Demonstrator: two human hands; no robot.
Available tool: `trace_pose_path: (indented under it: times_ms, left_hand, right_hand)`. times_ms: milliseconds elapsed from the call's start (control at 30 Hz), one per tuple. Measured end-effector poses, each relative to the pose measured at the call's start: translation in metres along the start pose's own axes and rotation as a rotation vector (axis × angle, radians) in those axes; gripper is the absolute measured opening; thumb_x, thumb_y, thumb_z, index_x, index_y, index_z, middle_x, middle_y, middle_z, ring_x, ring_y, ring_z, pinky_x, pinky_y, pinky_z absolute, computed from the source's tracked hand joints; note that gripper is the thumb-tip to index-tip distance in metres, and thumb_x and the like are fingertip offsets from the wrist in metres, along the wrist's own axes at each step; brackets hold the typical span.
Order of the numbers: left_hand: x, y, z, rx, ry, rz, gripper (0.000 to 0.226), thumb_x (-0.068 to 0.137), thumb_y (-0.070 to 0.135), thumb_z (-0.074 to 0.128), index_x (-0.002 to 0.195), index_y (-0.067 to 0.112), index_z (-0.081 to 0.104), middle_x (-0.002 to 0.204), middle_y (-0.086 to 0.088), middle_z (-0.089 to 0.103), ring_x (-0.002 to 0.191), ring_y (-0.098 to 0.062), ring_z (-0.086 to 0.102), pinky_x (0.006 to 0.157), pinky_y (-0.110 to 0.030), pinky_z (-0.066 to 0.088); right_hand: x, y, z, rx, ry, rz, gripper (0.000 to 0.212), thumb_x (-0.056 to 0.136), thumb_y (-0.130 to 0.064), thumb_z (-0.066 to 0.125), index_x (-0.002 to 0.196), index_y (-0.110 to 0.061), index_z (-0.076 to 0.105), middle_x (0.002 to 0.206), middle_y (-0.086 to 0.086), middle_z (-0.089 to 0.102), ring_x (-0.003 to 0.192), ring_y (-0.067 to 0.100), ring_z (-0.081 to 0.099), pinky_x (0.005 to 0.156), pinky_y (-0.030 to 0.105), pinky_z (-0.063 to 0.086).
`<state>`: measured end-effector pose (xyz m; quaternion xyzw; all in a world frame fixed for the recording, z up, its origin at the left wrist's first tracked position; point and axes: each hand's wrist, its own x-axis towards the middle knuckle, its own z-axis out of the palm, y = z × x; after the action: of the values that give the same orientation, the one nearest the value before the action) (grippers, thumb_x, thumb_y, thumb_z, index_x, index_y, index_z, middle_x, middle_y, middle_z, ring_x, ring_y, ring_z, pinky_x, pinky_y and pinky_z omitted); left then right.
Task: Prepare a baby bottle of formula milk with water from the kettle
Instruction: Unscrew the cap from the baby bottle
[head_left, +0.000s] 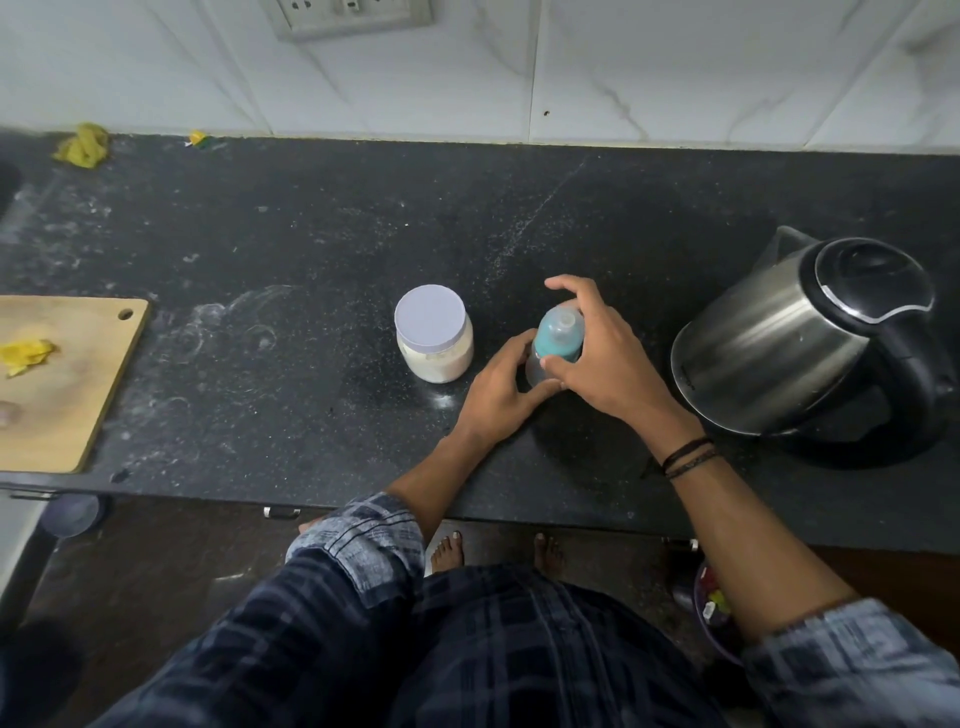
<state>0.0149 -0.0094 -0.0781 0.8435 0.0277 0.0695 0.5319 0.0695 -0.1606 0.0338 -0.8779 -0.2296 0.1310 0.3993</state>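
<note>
A clear baby bottle (557, 340) with a teal collar and a teat stands upright on the black counter (311, 249). My left hand (498, 389) grips the bottle's lower body from the left. My right hand (597, 358) curls round the teal collar from the right, with the index finger arched over the teat. To the left stands a formula jar (434, 332) holding white powder, its pale lid on. A steel kettle (810, 338) with a black lid and handle sits at the right, its lid down.
A wooden cutting board (62, 384) with yellow scraps lies at the left counter edge. More yellow scraps (83, 145) lie by the back wall. A wall socket (348, 15) is above. The counter's front edge runs just below my wrists.
</note>
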Motion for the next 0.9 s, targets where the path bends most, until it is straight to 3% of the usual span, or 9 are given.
trace_pose_path:
  times_ms: [100, 233, 367, 467, 667, 733, 800, 900]
  left_hand:
    - [-0.0005, -0.0009, 0.0002, 0.003, 0.005, 0.004, 0.063, 0.090, 0.052, 0.072, 0.145, 0.036, 0.046, 0.135, 0.025, 0.056, 0.121, 0.004, 0.058, 0.096, -0.013, 0.047]
    - [0.0008, -0.0019, 0.0001, 0.016, -0.007, 0.004, 0.067, 0.089, 0.056, 0.072, 0.147, 0.034, 0.045, 0.142, 0.015, 0.058, 0.124, -0.001, 0.058, 0.101, -0.024, 0.051]
    - [0.0002, -0.0015, 0.0004, 0.016, 0.001, 0.013, 0.066, 0.089, 0.053, 0.072, 0.146, 0.034, 0.045, 0.140, 0.016, 0.058, 0.123, 0.002, 0.058, 0.099, -0.020, 0.049]
    - [0.0005, -0.0018, 0.0004, 0.015, 0.000, 0.014, 0.068, 0.088, 0.056, 0.072, 0.146, 0.035, 0.045, 0.141, 0.015, 0.058, 0.125, 0.000, 0.058, 0.101, -0.024, 0.051]
    - [0.0003, -0.0027, 0.0002, 0.014, 0.008, 0.024, 0.066, 0.088, 0.054, 0.073, 0.146, 0.036, 0.045, 0.139, 0.020, 0.057, 0.123, 0.003, 0.057, 0.098, -0.016, 0.048]
    - [0.0005, -0.0036, 0.0003, 0.017, 0.009, 0.026, 0.067, 0.088, 0.055, 0.073, 0.146, 0.037, 0.044, 0.140, 0.019, 0.057, 0.124, 0.003, 0.057, 0.099, -0.015, 0.048]
    - [0.0004, -0.0039, 0.0006, 0.019, 0.013, 0.026, 0.066, 0.089, 0.053, 0.073, 0.146, 0.038, 0.044, 0.138, 0.022, 0.056, 0.123, 0.003, 0.058, 0.098, -0.014, 0.047]
    - [0.0007, -0.0053, 0.0016, 0.018, 0.025, 0.039, 0.064, 0.090, 0.049, 0.073, 0.146, 0.036, 0.045, 0.137, 0.028, 0.054, 0.123, 0.002, 0.058, 0.098, -0.014, 0.048]
  right_hand:
    - [-0.0004, -0.0013, 0.0004, 0.014, -0.006, -0.019, 0.095, 0.076, -0.017, 0.090, 0.152, -0.038, 0.036, 0.140, -0.006, 0.044, 0.132, 0.017, 0.046, 0.106, 0.036, 0.043]
    - [-0.0005, -0.0006, -0.0005, -0.020, -0.008, -0.012, 0.085, 0.081, -0.008, 0.084, 0.149, -0.034, 0.039, 0.130, -0.011, 0.048, 0.128, 0.018, 0.048, 0.107, 0.044, 0.048]
    - [0.0002, -0.0007, -0.0001, -0.011, 0.005, -0.022, 0.092, 0.077, -0.016, 0.090, 0.151, -0.035, 0.039, 0.140, -0.005, 0.044, 0.130, 0.017, 0.046, 0.105, 0.037, 0.044]
    - [0.0005, 0.0005, 0.0003, -0.033, -0.003, -0.011, 0.084, 0.082, -0.012, 0.086, 0.148, -0.034, 0.040, 0.135, -0.009, 0.049, 0.130, 0.017, 0.047, 0.107, 0.041, 0.046]
    - [0.0021, 0.0023, 0.0007, -0.028, 0.008, -0.022, 0.088, 0.078, -0.016, 0.089, 0.149, -0.034, 0.041, 0.137, -0.008, 0.041, 0.130, 0.015, 0.045, 0.103, 0.034, 0.043]
    - [0.0017, 0.0031, 0.0006, -0.034, -0.007, -0.011, 0.085, 0.081, -0.010, 0.085, 0.149, -0.035, 0.040, 0.132, -0.012, 0.044, 0.128, 0.014, 0.045, 0.103, 0.036, 0.045]
    - [0.0010, 0.0031, 0.0014, -0.026, -0.009, -0.029, 0.088, 0.079, -0.004, 0.083, 0.149, -0.034, 0.040, 0.137, -0.010, 0.043, 0.130, 0.016, 0.045, 0.104, 0.035, 0.045]
    - [-0.0003, 0.0024, 0.0043, -0.037, 0.040, -0.053, 0.089, 0.077, -0.012, 0.089, 0.151, -0.030, 0.043, 0.146, -0.003, 0.036, 0.135, 0.017, 0.042, 0.108, 0.032, 0.042]
